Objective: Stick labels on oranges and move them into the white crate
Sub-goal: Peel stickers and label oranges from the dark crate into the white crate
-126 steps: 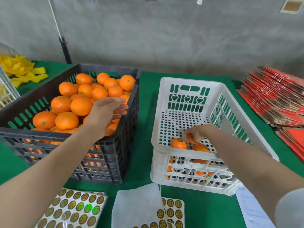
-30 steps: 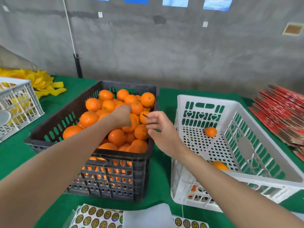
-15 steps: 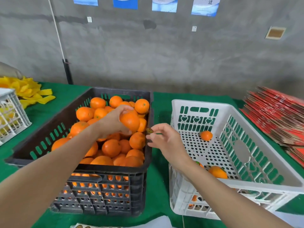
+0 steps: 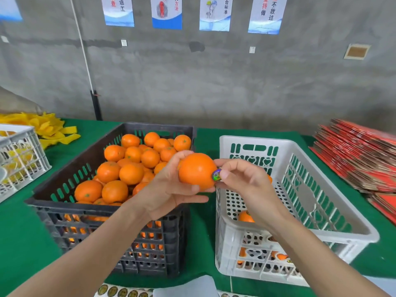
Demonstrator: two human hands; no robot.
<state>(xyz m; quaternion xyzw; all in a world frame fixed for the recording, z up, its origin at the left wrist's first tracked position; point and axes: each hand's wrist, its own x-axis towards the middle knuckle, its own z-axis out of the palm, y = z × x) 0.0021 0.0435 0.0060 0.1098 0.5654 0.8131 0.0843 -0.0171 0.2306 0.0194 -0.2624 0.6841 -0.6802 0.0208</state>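
Above gap between black crate [image 4: 102, 207], white crate [image 4: 252, 139]: left grip [image 4: 169, 189] holds orange [image 4: 196, 170]; right grip [image 4: 246, 181] pinches label [image 4: 216, 175] onto it.

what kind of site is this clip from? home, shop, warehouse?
Probably a fruit packing and labelling workshop: a black crate heaped with oranges stands beside a white crate, sticker sheets lie at the near edge, and flat red cartons are stacked on the right.
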